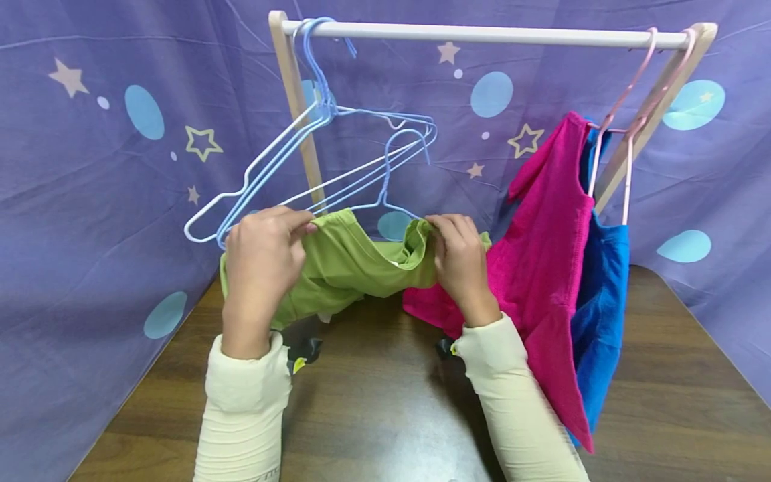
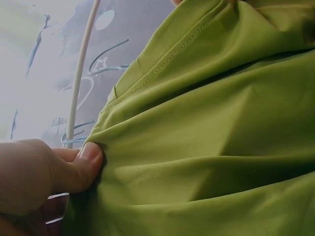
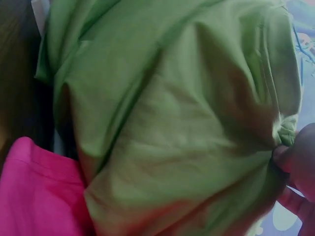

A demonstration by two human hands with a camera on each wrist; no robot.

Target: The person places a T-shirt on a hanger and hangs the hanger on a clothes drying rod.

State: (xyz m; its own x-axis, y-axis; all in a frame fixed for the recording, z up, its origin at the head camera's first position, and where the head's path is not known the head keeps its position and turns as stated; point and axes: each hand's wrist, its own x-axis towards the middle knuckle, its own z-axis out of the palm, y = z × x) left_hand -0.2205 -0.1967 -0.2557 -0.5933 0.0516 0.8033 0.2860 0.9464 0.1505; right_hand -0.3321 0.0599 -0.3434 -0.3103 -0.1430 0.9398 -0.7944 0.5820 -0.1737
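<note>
A green shirt point(image 1: 337, 268) is stretched between both hands, lifted over the table. My left hand point(image 1: 265, 261) pinches its edge at the left shoulder; in the left wrist view the thumb point(image 2: 89, 160) presses on the cloth. My right hand point(image 1: 460, 261) pinches the fabric beside the bunched neckline on the right, and the right wrist view shows the cloth gathered at those fingers point(image 3: 295, 157). A blue hanger point(image 1: 385, 181) stands up out of the neck opening, its hook free of the rail in the head view. The hanger's lower part is hidden by the shirt.
A rack with a white rail point(image 1: 482, 33) stands on the wooden table point(image 1: 373, 402). Several bare hangers point(image 1: 265, 164) hang at its left. At its right, a pink garment point(image 1: 542, 268) and a blue garment point(image 1: 605, 301) hang on pink hangers point(image 1: 626, 127), close to my right forearm.
</note>
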